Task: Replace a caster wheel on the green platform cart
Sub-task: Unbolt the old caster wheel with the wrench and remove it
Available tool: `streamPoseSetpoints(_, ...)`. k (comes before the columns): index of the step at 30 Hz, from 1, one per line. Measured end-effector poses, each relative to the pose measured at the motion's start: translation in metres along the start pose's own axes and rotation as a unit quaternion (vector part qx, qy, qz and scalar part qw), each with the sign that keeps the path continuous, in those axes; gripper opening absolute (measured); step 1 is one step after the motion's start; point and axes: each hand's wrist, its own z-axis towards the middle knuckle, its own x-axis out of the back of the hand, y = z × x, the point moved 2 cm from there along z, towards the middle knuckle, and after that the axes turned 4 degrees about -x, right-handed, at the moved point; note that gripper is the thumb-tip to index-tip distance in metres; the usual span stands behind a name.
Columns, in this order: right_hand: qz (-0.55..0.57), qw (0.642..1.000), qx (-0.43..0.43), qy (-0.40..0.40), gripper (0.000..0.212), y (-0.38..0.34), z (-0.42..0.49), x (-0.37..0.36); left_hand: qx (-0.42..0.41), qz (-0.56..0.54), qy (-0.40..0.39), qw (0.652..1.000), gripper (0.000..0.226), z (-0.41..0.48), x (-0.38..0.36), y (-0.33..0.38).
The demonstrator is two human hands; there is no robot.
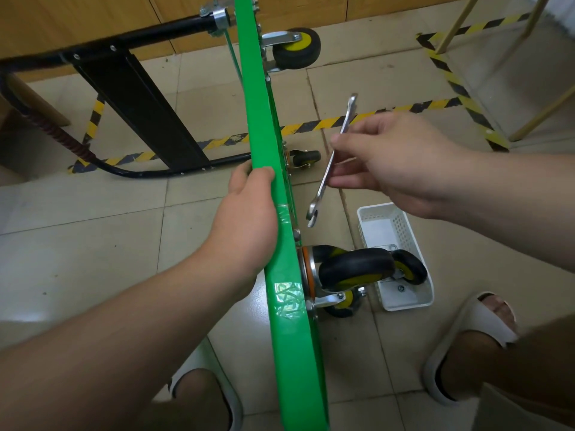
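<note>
The left hand [249,213] grips the upended green platform cart's edge [273,231], steadying it. The right hand [395,163] pinches a slim steel open-ended spanner [331,161], poised above the nearest black-and-yellow caster wheel [354,269].

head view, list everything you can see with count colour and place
cart deck: 1, green, on edge, centre
handle: 1, black, left of deck
cart wheels: at least 3, black with yellow hubs, deck's right face
basket: 1, white, floor, right of deck
spare wheel: 1, black and yellow, in basket
wrench: 1, silver, held right of deck
hazard tape: several strips, yellow and black, floor
slippers: 2, white, on feet, bottom
left hand: 1, grips deck's top edge
right hand: 1, pinches wrench
</note>
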Motion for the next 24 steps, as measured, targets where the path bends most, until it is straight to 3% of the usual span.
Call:
streamPoseSetpoints(6,0.046,0.995,-0.094,0.008,0.014,0.018,0.010,-0.008,0.005,0.003,-0.002,1.000,0.037,0.000,-0.001,0.000)
streamPoseSetpoints(24,-0.008,0.984,-0.165,-0.059,0.022,0.032,0.031,-0.029,0.009,0.009,0.007,1.000,0.033,-0.001,0.000,0.001)
